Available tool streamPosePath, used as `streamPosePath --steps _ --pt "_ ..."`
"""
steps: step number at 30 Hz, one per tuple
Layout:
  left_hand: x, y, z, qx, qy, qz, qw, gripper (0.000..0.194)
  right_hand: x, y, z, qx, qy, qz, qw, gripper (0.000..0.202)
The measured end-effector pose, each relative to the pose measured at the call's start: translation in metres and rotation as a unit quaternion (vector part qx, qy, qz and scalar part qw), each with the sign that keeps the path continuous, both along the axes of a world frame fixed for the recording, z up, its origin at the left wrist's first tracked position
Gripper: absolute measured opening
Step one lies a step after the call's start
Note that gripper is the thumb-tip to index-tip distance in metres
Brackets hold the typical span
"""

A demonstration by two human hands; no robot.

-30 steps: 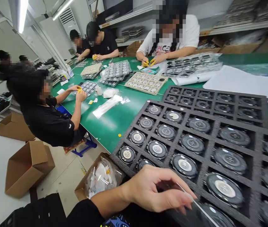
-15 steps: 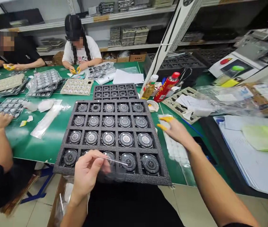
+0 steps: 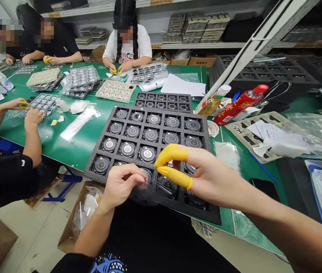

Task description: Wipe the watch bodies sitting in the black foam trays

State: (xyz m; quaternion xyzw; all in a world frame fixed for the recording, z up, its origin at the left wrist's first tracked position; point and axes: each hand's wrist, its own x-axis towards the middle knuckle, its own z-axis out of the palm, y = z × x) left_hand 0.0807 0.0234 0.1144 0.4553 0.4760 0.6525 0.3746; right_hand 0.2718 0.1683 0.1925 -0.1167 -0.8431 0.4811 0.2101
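Note:
A dark foam tray (image 3: 92,172) lies at the table's front edge, with round black watch-like parts in its compartments. Above its front row, my left hand (image 3: 125,185) pinches a clear plastic sheet (image 3: 156,189) between thumb and fingers. Yellow finger covers sit on the thumb and index finger of my right hand (image 3: 206,172), whose tips press together over the tray, just above the sheet. Anything between those tips is too small to make out.
A second foam tray (image 3: 163,99) lies behind. A red bottle (image 3: 242,104) and an oil-coloured bottle (image 3: 213,100) stand back right. Clear film (image 3: 227,155) and a beige tray (image 3: 274,117) lie at right. People work at left and across the table; an open carton (image 3: 69,227) stands below.
My right hand has moved left from the clear film to over the tray, and its fingertips have closed together. My left hand still holds the sheet. The view has turned left.

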Motion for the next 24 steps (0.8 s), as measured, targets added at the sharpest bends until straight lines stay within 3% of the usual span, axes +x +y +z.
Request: streamPosePath --steps 9,19,24 --pt "-0.002 -0.002 -0.004 -0.022 0.001 -0.014 1.000 0.048 -0.014 -0.005 -0.004 -0.100 -0.088 0.045 0.990 0.004" --pt "-0.002 -0.001 -0.007 -0.062 0.000 -0.017 0.998 0.052 -0.013 -0.006 -0.005 -0.074 -0.094 0.026 0.992 0.006" --pt "-0.002 -0.005 -0.009 -0.048 -0.042 -0.057 0.996 0.044 -0.016 -0.003 -0.003 -0.060 -0.086 0.010 0.994 0.007"
